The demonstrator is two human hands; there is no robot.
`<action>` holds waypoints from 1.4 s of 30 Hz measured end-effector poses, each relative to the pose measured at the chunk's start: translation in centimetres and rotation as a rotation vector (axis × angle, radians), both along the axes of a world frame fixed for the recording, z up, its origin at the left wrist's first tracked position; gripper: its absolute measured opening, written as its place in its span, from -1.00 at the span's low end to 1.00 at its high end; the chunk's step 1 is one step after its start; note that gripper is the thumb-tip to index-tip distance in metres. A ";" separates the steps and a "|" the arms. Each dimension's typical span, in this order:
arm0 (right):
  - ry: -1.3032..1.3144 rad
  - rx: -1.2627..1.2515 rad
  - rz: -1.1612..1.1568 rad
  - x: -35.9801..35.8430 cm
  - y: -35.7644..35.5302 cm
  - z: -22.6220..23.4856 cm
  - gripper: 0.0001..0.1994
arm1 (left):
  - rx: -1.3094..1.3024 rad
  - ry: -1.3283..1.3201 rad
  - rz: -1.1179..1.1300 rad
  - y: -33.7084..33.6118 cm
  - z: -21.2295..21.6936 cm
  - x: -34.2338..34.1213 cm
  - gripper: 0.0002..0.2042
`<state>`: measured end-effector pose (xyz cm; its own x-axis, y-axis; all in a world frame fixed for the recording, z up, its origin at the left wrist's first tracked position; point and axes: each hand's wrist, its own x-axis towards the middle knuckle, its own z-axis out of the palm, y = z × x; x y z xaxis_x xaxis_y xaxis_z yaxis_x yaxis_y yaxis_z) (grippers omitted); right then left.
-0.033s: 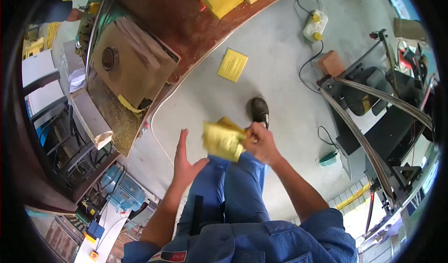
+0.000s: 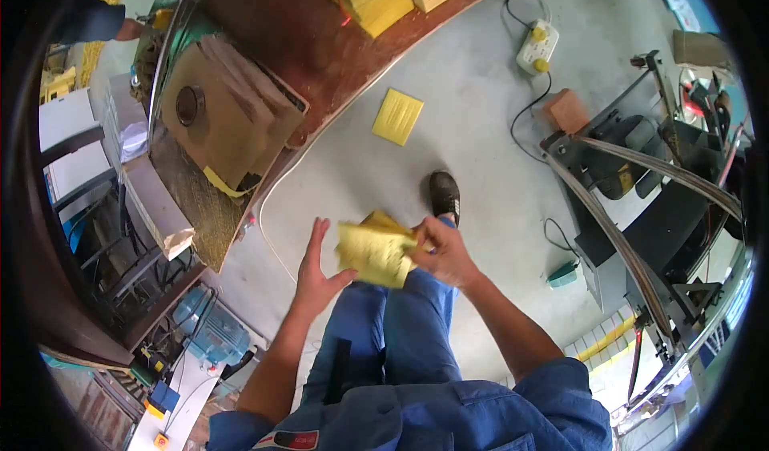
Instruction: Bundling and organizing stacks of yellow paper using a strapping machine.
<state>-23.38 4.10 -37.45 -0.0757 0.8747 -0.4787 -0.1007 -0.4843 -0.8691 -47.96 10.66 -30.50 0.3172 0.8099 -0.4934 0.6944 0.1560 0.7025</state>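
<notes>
In front of my thighs, my right hand (image 2: 445,254) pinches the right edge of some yellow printed paper sheets (image 2: 372,255). They are blurred, and a darker yellow piece sticks up behind them. My left hand (image 2: 318,281) is open at their left side, fingers stretched upward and thumb pointing toward the lower left corner. Whether the thumb touches the paper I cannot tell. Another yellow sheet (image 2: 398,116) lies flat on the grey floor, beyond my dark shoe (image 2: 444,194).
Stacks of yellow paper (image 2: 373,1) stand on a reddish-brown table (image 2: 264,14). Cardboard (image 2: 216,130) bearing a round tape roll (image 2: 190,105) lies at left. A power strip (image 2: 537,48), a brick (image 2: 566,111) and a metal-framed machine (image 2: 633,155) are at right. Another person's arm (image 2: 104,20) shows far left.
The yellow sheets and my right hand have moved slightly left, closer to my open left hand. The view has shifted a little.
</notes>
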 end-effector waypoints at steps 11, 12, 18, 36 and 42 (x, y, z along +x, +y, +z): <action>-0.370 -0.360 -0.082 3.0 14.0 -29.9 -0.56 | -0.505 0.072 0.372 1.4 -5.9 -1.0 -0.74; -0.659 -0.337 -0.009 3.2 15.1 -33.5 -0.52 | -0.481 0.052 0.368 1.5 -6.3 -1.0 -0.74; -0.866 -0.463 -0.130 -1.1 19.3 -39.4 -0.67 | -0.242 0.131 0.348 1.3 -6.8 -3.1 -0.76; -0.232 0.106 -0.105 -0.8 1.7 3.3 -0.57 | -0.306 -0.434 0.199 0.9 4.6 3.1 -0.88; 0.167 0.106 -0.355 1.2 -2.3 21.3 -0.50 | -0.794 -0.661 0.283 -0.3 16.3 4.9 -0.59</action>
